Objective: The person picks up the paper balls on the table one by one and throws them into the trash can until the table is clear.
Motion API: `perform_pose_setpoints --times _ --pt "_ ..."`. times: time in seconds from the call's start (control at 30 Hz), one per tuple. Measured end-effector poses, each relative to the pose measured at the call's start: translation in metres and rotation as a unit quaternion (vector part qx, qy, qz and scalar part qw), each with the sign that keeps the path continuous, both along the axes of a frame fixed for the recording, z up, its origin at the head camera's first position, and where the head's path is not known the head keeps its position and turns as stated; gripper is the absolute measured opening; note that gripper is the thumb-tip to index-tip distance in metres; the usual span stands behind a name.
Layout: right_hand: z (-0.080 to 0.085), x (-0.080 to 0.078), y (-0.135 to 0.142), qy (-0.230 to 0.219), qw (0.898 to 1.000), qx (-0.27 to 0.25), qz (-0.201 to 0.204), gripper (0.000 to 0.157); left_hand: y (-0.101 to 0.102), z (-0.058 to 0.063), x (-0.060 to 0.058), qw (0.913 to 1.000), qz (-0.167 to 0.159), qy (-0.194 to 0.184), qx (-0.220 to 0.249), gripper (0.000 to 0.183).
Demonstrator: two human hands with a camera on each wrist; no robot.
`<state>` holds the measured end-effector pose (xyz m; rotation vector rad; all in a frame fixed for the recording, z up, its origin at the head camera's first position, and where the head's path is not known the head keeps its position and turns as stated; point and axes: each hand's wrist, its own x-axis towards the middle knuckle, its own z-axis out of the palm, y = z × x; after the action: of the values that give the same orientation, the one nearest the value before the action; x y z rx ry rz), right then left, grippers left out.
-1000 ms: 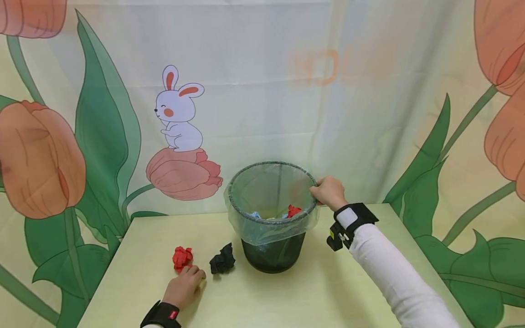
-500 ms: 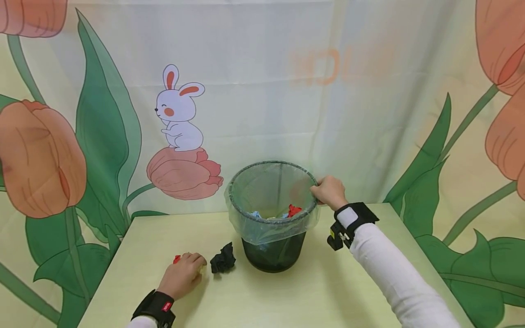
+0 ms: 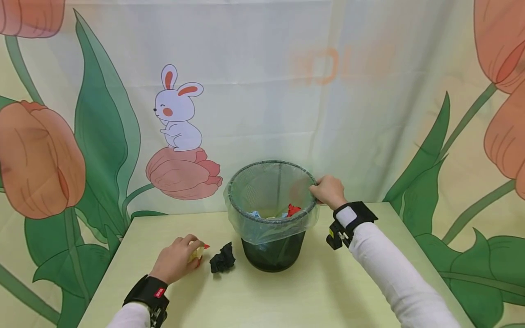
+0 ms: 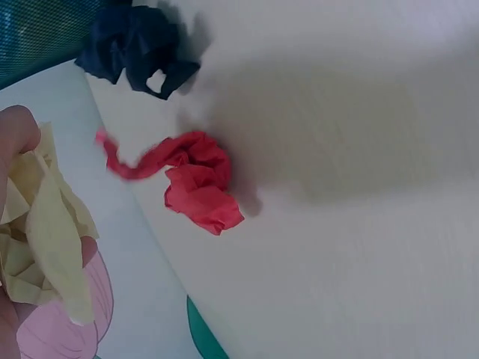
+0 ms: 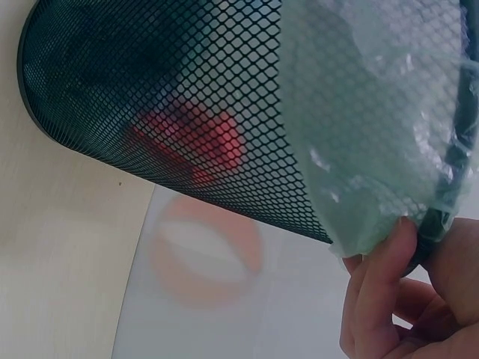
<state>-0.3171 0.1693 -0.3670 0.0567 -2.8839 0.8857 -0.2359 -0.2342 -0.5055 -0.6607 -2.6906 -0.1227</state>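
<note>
My left hand (image 3: 178,257) grips a crumpled pale-yellow paper ball (image 4: 49,232) between thumb and fingers. Close to it is a crumpled red paper ball (image 4: 200,183) with a thin twisted tail; in the head view the hand covers most of this ball. A black paper ball (image 3: 223,258) rests on the table between that hand and the bin. My right hand (image 3: 329,191) pinches the rim of a dark mesh wastebasket (image 3: 272,253), thumb and fingers over the edge of its translucent green liner (image 5: 374,149).
Inside the bin are a red paper ball (image 3: 293,210) and light-blue crumpled pieces (image 3: 256,214). The bin stands upright on the pale table (image 3: 262,300), near the far edge. Behind hangs a printed curtain (image 3: 262,91) with tulips and a rabbit.
My left hand has shifted slightly forward, and the yellow paper now shows more in its grip. Bits of red now peek out right of the fingers. The right hand and bin keep their place.
</note>
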Motion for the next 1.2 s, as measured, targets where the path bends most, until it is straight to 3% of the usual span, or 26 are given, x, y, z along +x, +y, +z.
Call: perform_pose_setpoints --times 0.43,0.8,1.2 --pt "-0.002 -0.002 0.0 0.007 1.0 0.007 -0.006 0.043 0.003 0.027 -0.014 0.9997 0.002 0.021 -0.011 0.024" --pt "-0.002 -0.002 0.0 0.009 1.0 0.008 -0.007 0.044 0.006 0.055 -0.025 0.9995 -0.004 0.019 -0.026 0.024" --pt "-0.001 0.0 0.0 0.01 1.0 0.008 -0.001 0.044 0.015 0.082 -0.038 0.998 -0.044 0.039 -0.022 0.018"
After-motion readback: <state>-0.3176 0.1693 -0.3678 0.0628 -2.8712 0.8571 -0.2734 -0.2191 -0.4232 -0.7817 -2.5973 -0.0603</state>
